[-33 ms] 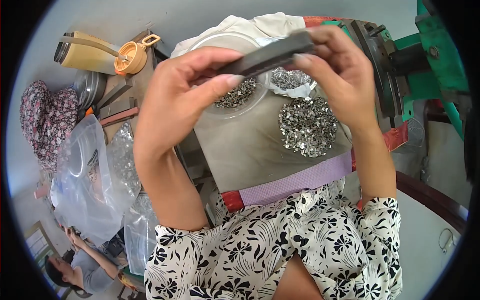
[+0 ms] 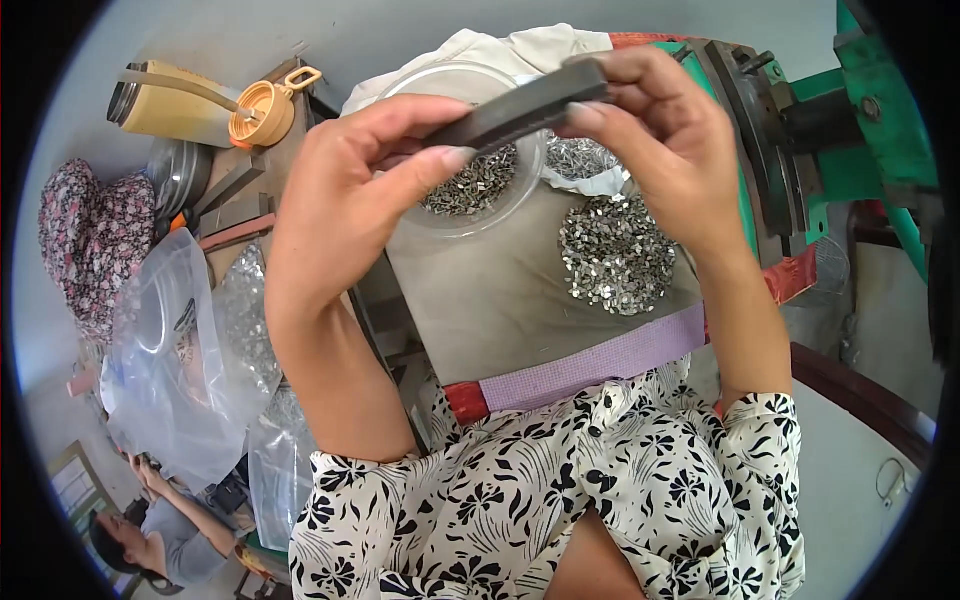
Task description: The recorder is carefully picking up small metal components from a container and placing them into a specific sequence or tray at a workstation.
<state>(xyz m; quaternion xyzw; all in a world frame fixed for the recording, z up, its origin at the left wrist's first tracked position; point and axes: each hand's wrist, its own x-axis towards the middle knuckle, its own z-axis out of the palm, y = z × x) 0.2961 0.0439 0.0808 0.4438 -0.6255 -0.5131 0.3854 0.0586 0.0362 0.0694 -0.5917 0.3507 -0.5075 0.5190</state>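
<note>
The left hand (image 2: 335, 205) and right hand (image 2: 678, 150) pinch opposite ends of a dark grey bar (image 2: 530, 105) between thumbs and fingers. It is held up off the counter (image 2: 470, 305), partly hiding a clear round tub (image 2: 465, 233) of small metal pieces (image 2: 468, 192), while a loose metal pile (image 2: 618, 258) lies near the right wrist.

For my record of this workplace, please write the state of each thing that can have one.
Dark grey rectangular bar: raised, tilted.
Left hand: gripping the bar.
Right hand: gripping the bar.
Clear round plastic bowl: open, metal pieces inside.
Silvery metal chips: loose, heaped.
White crumpled wrapping: open, thin silvery pieces inside.
Large clear plastic bag: slack.
Dark floral cloth: bunched up.
Pale yellow bottle: open or shut, unclear.
</note>
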